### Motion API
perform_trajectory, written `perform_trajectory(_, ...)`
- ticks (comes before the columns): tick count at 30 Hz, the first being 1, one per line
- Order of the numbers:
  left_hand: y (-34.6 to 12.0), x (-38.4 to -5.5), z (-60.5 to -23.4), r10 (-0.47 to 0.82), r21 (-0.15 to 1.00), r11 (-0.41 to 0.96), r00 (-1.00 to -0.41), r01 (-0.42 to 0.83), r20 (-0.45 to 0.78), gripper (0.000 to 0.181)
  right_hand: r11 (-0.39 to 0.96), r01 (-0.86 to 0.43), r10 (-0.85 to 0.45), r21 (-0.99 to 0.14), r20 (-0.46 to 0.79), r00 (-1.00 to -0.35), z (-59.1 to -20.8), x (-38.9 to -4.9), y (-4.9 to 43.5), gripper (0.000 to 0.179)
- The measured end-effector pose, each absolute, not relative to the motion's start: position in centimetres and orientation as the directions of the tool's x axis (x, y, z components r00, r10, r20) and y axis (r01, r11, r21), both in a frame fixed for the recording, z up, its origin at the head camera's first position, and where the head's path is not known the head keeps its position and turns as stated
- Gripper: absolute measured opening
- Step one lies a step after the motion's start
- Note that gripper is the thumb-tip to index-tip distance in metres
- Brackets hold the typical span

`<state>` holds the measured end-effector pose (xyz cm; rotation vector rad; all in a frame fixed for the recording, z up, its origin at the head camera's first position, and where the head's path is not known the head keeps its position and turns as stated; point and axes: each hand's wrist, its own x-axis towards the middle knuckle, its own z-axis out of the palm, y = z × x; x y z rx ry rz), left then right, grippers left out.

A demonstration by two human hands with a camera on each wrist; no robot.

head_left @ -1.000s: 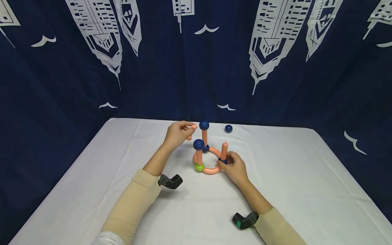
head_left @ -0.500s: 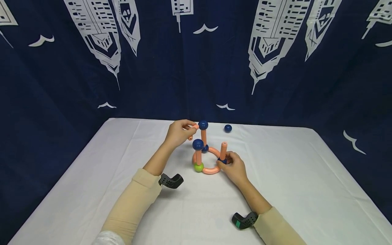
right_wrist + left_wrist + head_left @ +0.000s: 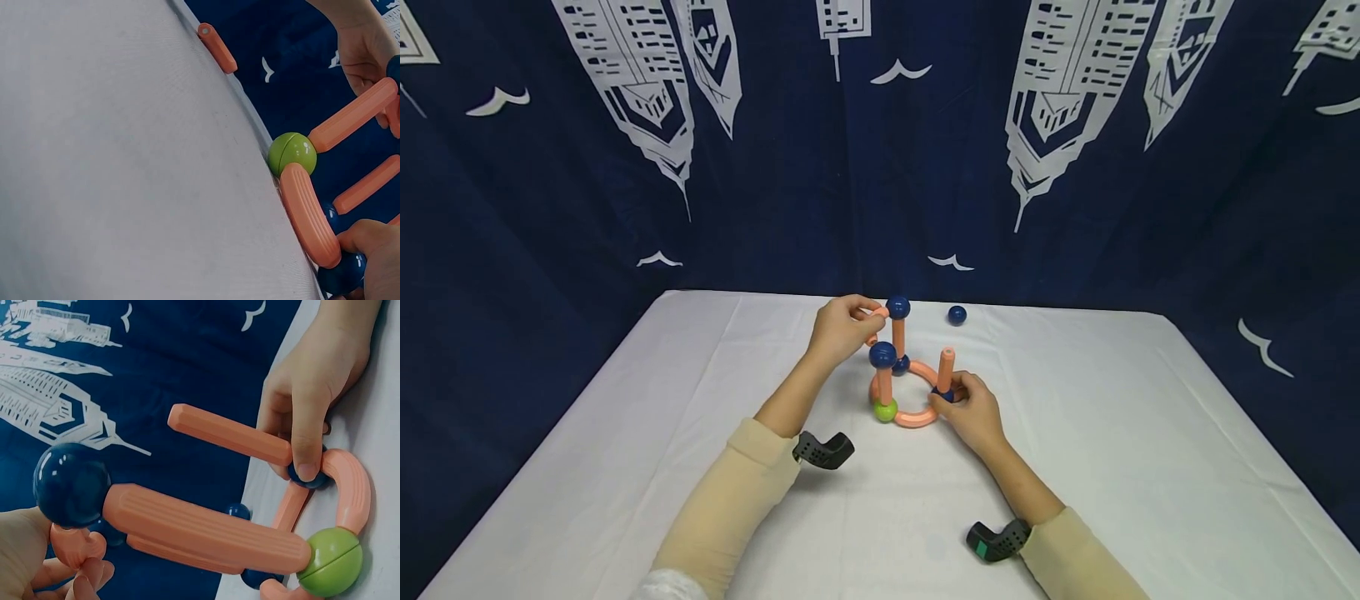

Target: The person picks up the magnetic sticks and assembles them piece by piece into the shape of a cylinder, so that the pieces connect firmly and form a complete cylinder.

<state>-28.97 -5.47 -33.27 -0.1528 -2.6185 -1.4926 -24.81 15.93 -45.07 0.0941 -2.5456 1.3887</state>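
Observation:
My left hand (image 3: pixel 842 329) pinches a short curved orange stick (image 3: pixel 76 545), its end right at the blue ball (image 3: pixel 898 307) topping the rear upright stick (image 3: pixel 898 337). With thumb and fingers, my right hand (image 3: pixel 976 414) grips a dark blue ball (image 3: pixel 345 275) low on the ring's right side. A straight orange stick (image 3: pixel 946 369) rises from that ball, bare at its upper end. The ring of curved orange sticks (image 3: pixel 916 419) also joins a green ball (image 3: pixel 885 410) in front. Above the green ball, another upright carries a blue ball (image 3: pixel 883 355).
A loose blue ball (image 3: pixel 957 315) lies near the table's back edge. One more orange stick (image 3: pixel 217 48) shows on the white cloth (image 3: pixel 112 156) in the right wrist view. Behind the table hangs a dark blue printed curtain (image 3: pixel 880 192).
My left hand has shifted slightly right, bringing the curved stick's end up to the rear top ball. My right hand keeps its grip on the low blue ball.

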Motion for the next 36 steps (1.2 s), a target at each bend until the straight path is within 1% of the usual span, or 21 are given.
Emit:
perform_trajectory(8, -5.0, -28.5, -33.3, 0.003, 0.848, 0.511, -0.986, 0.143, 0.164, 0.028, 0.542, -0.166, 0.059, -0.824, 0.235, -0.970, -45.0, -24.6, 15.8, 0.036)
perform_trajectory(19, -5.1, -28.3, -33.9, 0.008, 0.862, 0.470, -0.978, 0.188, 0.209, 0.028, 0.545, -0.182, 0.053, -0.818, 0.250, -0.967, -45.2, -24.8, 15.9, 0.035)
perform_trajectory(21, -5.2, -28.3, -34.2, 0.009, 0.868, 0.458, -0.978, 0.191, 0.210, 0.030, 0.549, -0.183, 0.054, -0.816, 0.253, -0.966, -45.2, -24.8, 15.9, 0.034)
perform_trajectory(25, -5.6, -28.1, -34.9, -0.010, 0.898, 0.411, -0.984, 0.156, 0.176, 0.039, 0.553, -0.184, 0.053, -0.813, 0.254, -0.966, -45.3, -24.9, 15.9, 0.034)
perform_trajectory(28, -5.9, -27.9, -35.5, -0.027, 0.921, 0.368, -0.988, 0.132, 0.152, 0.042, 0.554, -0.183, 0.053, -0.812, 0.254, -0.966, -45.3, -24.9, 15.9, 0.034)
perform_trajectory(31, -6.1, -27.5, -36.4, -0.033, 0.926, 0.356, -0.989, 0.124, 0.145, 0.040, 0.554, -0.175, 0.056, -0.814, 0.246, -0.968, -45.3, -24.9, 15.9, 0.035)
perform_trajectory(34, -6.3, -27.1, -37.5, -0.018, 0.912, 0.392, -0.990, 0.123, 0.141, 0.032, 0.553, -0.175, 0.055, -0.815, 0.245, -0.968, -45.2, -24.8, 16.0, 0.036)
perform_trajectory(36, -6.4, -26.6, -38.5, 0.017, 0.893, 0.429, -0.989, 0.138, 0.145, 0.027, 0.549, -0.172, 0.056, -0.818, 0.241, -0.969, -45.2, -24.8, 16.0, 0.036)
